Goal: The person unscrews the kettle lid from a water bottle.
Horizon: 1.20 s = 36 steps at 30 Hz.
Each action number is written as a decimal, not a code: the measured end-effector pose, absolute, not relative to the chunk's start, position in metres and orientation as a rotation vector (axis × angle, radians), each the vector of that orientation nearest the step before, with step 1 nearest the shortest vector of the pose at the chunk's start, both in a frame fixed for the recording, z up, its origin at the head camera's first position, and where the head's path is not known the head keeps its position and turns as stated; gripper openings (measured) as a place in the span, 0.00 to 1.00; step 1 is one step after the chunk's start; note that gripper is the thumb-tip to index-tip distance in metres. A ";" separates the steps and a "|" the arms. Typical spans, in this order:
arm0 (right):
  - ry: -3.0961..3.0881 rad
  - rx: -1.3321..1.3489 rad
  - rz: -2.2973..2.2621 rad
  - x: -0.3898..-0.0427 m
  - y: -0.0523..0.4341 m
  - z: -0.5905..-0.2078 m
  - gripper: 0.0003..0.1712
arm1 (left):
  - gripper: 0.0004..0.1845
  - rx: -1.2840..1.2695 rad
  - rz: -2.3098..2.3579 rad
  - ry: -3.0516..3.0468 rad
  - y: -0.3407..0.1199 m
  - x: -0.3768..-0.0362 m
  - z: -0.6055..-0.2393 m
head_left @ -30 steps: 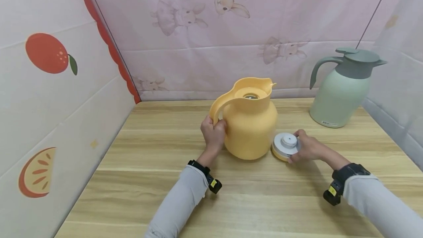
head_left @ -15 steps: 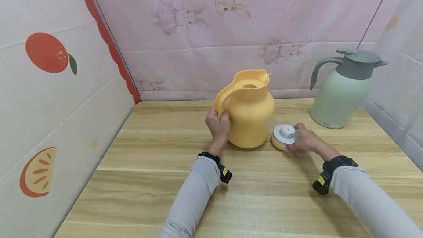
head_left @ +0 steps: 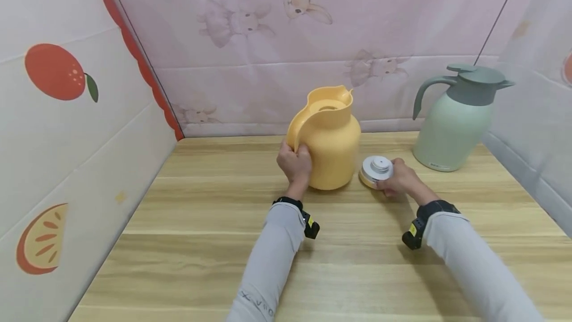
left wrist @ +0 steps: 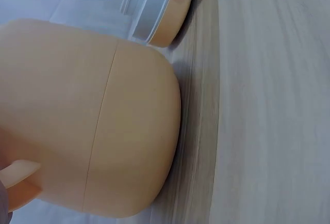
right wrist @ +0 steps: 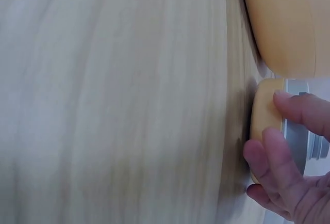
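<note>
Yellow jug (head_left: 329,144) upright on the wooden worktop (head_left: 214,222), toward the back and mid-width, mouth open with no lid on it. Left hand (head_left: 295,164) wrapped round the jug's handle (head_left: 298,128), fingers curled tight. Right hand (head_left: 399,179) just to the jug's right, thumb and fingers curled over the edge of the lid (head_left: 376,170), which lies upside down on the worktop with its white threaded plug pointing up. Lid close beside the jug but not touching it, as the left wrist view also shows (left wrist: 157,10). In the right wrist view, fingertips (right wrist: 296,105) pressed on the lid's yellow rim and grey collar.

Green jug (head_left: 453,118) standing well apart at the right rear, lid on, untouched.

Step in hand, by the look of it: jug steadied, lid gripped but not lifted. Next move likely calls for raising the lid, flipping it plug-down, centring it over the open mouth and twisting, with the left hand bracing the handle against the turn.
</note>
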State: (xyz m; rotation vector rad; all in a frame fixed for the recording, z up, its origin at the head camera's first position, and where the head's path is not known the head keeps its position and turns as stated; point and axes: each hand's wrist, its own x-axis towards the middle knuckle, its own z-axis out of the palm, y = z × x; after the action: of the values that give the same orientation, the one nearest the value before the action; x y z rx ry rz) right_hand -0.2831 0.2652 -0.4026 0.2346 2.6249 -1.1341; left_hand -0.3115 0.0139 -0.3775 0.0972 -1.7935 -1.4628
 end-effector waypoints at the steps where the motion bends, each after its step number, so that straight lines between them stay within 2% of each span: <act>1: 2.632 0.232 -1.136 -0.284 0.264 -0.403 0.50 | 0.04 0.108 -1.462 -1.796 0.014 -0.313 -0.377; 12: 2.620 0.174 -1.304 -0.297 0.251 -0.410 0.35 | 0.06 0.197 -1.376 -1.794 0.008 -0.327 -0.380; 20: 2.576 0.155 -1.320 -0.304 0.237 -0.407 0.46 | 0.06 0.240 -1.361 -1.779 0.004 -0.338 -0.378; 36: 2.639 0.101 -1.289 -0.308 0.231 -0.409 0.48 | 0.09 0.234 -1.365 -1.772 0.003 -0.340 -0.379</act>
State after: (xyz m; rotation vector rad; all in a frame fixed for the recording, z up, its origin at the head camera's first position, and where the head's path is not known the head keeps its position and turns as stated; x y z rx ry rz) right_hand -0.3079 0.2311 -0.4093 0.1005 2.6392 -1.2894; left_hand -0.3399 0.0034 -0.3789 0.2344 -1.7718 -1.3645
